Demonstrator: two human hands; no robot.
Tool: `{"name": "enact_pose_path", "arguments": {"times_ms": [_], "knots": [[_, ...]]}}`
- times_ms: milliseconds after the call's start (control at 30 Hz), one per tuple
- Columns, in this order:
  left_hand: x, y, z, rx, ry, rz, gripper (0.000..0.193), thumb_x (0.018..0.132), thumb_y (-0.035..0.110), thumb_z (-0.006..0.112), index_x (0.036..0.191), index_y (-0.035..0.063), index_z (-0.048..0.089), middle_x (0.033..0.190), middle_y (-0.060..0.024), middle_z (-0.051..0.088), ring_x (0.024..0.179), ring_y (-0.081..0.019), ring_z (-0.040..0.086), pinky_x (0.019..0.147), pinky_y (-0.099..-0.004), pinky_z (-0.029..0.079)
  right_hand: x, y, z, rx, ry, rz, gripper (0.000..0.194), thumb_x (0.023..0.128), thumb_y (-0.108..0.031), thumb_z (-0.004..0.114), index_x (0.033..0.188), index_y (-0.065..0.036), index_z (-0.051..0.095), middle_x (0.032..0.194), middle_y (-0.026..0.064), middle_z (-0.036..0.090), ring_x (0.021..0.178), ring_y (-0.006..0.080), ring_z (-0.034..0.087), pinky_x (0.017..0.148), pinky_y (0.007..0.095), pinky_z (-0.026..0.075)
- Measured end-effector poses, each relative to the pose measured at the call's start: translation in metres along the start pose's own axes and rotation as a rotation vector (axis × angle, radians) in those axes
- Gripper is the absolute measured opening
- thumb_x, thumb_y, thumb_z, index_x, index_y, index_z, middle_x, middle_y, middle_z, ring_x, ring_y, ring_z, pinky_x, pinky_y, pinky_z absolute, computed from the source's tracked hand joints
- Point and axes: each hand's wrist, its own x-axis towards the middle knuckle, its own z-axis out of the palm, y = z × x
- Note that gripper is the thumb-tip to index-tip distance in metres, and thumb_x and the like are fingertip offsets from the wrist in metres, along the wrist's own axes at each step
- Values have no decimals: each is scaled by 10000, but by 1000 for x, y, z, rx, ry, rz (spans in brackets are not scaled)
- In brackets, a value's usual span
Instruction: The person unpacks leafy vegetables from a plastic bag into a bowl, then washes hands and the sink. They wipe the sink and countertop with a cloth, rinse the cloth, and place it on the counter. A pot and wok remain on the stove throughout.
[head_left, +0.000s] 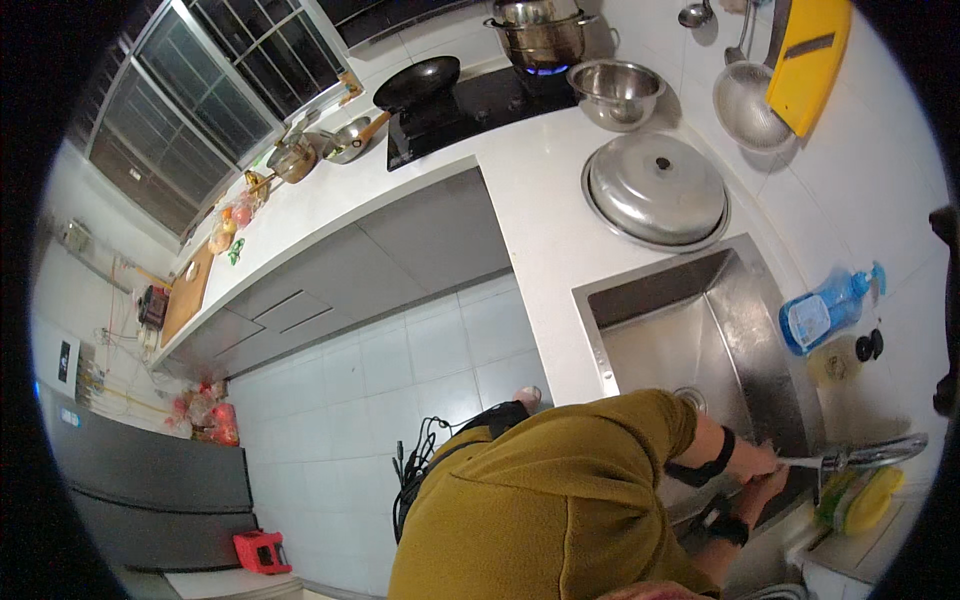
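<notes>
My left hand (752, 460) and my right hand (766, 487) are close together over the stainless steel sink (652, 360). They meet at the stream from the curved metal faucet (892, 452). Blur and overlap hide the fingers, so I cannot tell whether either hand holds anything. Both wrists wear dark bands. Beside the faucet sits a yellow and green sponge (874, 501). Along the wall behind the sink stand a blue pump bottle (821, 311) and a clear bottle with a black cap (836, 360).
A lidded metal pan (656, 191) sits beside the sink, near a steel bowl (619, 94). On the black cooktop (480, 112), blue flame burns under a metal pot (541, 41), and a wok (418, 81) rests nearby. A red stool (261, 552) stands by the refrigerator (150, 472).
</notes>
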Motion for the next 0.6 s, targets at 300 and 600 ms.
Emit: {"name": "enact_pose_path", "arguments": {"times_ms": [300,600], "knots": [[-26,-3,10,51,45,-271,447,897,454,516,1094,53,526,1036,-80,511,932,-207,444,746,-389,391,25,33,-32,117,-582,-406,577,940,-470,397,1172,50,489,1137,141,547,963,241,544,840,363,432],[-57,40,8,55,-154,-213,373,927,330,495,1164,43,518,1112,-93,506,895,-218,460,774,-378,392,68,47,-38,-252,-223,-378,653,923,-517,369,1299,15,402,1282,174,465,1116,292,476,963,389,349]]}}
